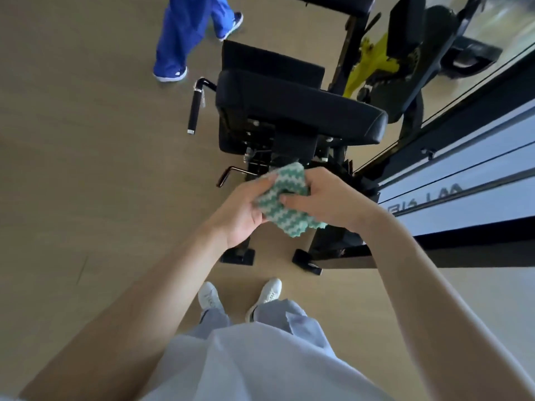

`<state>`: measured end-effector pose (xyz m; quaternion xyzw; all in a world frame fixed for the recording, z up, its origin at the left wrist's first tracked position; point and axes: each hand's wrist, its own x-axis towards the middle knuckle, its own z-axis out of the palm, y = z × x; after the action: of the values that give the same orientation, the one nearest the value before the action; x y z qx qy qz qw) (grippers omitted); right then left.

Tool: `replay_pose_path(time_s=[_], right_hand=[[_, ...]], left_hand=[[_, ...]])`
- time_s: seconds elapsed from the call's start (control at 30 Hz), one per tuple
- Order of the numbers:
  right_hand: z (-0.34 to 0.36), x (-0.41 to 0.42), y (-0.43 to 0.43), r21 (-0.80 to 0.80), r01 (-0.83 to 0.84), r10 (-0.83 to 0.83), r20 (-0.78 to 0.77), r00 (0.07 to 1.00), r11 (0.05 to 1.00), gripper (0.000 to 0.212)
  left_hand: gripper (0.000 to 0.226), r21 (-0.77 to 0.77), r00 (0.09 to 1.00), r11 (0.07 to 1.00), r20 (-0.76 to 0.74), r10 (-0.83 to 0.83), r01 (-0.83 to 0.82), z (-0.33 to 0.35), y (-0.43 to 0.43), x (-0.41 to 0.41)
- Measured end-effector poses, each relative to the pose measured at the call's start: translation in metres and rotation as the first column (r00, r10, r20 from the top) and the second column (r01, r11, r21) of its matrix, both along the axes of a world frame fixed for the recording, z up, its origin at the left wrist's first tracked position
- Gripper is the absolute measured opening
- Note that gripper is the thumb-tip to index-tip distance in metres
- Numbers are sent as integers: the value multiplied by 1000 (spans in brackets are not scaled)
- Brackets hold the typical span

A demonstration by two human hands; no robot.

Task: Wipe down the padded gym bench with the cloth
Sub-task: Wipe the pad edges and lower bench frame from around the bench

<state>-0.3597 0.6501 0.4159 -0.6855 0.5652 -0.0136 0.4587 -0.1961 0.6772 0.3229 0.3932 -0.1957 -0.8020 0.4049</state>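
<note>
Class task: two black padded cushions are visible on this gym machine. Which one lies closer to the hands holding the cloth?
The wide seat pad, just beyond the green-and-white cloth gripped by the left hand and right hand. The other pad sits behind it.

The only lettering stands on the pale panel (pixel 451 195) at about three o'clock, just beyond the hands. It is dark and runs along the panel's lower band, seen upside down or mirrored and partly cut off by the black frame; a few strokes resemble "W" and "A", but no word can be read. Nothing legible shows on the bench, cloth, shoes or clothing.
</note>
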Motion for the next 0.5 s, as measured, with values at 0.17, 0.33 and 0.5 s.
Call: replay_pose_path(time_s=[0.17, 0.33, 0.5], right_hand=[[-3, 0, -22, -551, 148, -147, 46, 988, 821, 23], [-12, -19, -61, -816, 96, -329, -119, 937, 570, 61], [-26, -52, -75, -793, 72, -313, -154, 937, 605, 59]], left_hand=[[31, 93, 882, 891, 217, 418, -445, 13, -18, 8], [5, 36, 699, 706, 184, 691, -707, 38, -48, -2], [22, 86, 674, 673, -15, 738, -735, 63, -62, -32]])
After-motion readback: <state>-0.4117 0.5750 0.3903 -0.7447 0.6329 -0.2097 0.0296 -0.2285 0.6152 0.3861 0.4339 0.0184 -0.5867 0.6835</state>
